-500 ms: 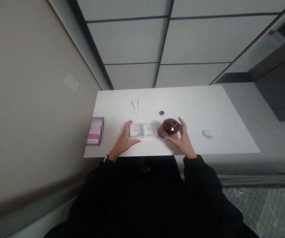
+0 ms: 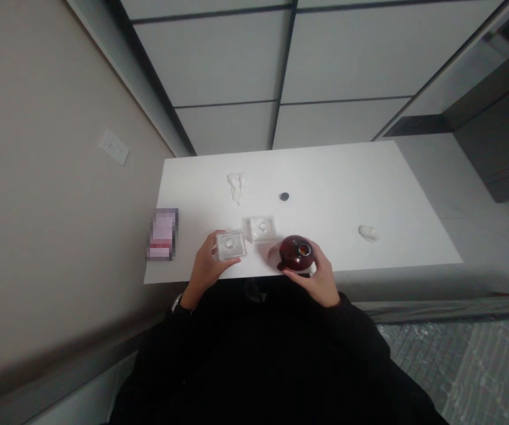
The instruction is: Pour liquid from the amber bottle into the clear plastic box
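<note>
My left hand (image 2: pixel 208 261) is closed round a clear square container (image 2: pixel 231 246) with a round shape in its middle, near the table's front edge. A second clear container (image 2: pixel 262 228) of the same kind stands just behind and to the right, apart from the held one. My right hand (image 2: pixel 316 274) grips a round, dark red bottle (image 2: pixel 293 255) between thumb and fingers. The bottle leans, and its uncapped mouth shows on the upper right side. Beyond it lies a small dark disc (image 2: pixel 284 196) on the table. What the containers hold is hard to make out.
The white table (image 2: pixel 347 189) carries a crumpled white tissue (image 2: pixel 235 186) at the back and another wad of tissue (image 2: pixel 367 233) on the right. A blurred-out pink item (image 2: pixel 162 234) lies at the left edge. A wall with a socket (image 2: pixel 114 147) borders the left.
My left hand has moved its clear container left and toward me, parting it from the other one. My right hand has drawn the red bottle nearer to me. The view has shifted slightly.
</note>
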`<state>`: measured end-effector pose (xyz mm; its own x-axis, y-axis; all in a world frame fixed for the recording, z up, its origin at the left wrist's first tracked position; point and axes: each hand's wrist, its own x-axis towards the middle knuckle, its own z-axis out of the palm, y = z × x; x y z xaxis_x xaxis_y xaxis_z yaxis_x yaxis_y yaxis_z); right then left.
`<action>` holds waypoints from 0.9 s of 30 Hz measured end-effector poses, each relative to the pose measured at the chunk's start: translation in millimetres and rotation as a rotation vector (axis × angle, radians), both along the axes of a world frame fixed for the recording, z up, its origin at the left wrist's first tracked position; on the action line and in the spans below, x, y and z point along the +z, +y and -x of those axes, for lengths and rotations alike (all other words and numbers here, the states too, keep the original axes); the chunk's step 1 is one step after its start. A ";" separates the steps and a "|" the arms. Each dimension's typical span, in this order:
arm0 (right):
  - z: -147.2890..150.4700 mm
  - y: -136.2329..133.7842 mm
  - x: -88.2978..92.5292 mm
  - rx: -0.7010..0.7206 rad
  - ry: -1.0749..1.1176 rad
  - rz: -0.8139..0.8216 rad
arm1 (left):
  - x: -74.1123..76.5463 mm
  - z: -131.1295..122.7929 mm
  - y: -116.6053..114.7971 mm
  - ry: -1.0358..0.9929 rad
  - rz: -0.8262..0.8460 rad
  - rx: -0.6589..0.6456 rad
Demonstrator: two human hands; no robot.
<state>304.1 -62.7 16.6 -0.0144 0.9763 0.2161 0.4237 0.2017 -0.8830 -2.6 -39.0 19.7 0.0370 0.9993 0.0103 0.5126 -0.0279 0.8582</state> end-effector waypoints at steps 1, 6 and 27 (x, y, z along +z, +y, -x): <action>5.6 -0.3 -2.3 0.025 0.005 0.002 | 5.6 -1.0 -3.0 0.005 -0.007 -0.016; 28.6 3.8 -15.7 0.080 0.020 -0.019 | 36.0 -5.8 -11.3 0.044 -0.077 -0.057; 36.4 5.0 -24.1 0.063 -0.036 -0.119 | 89.7 -13.2 2.3 0.317 -0.322 -0.310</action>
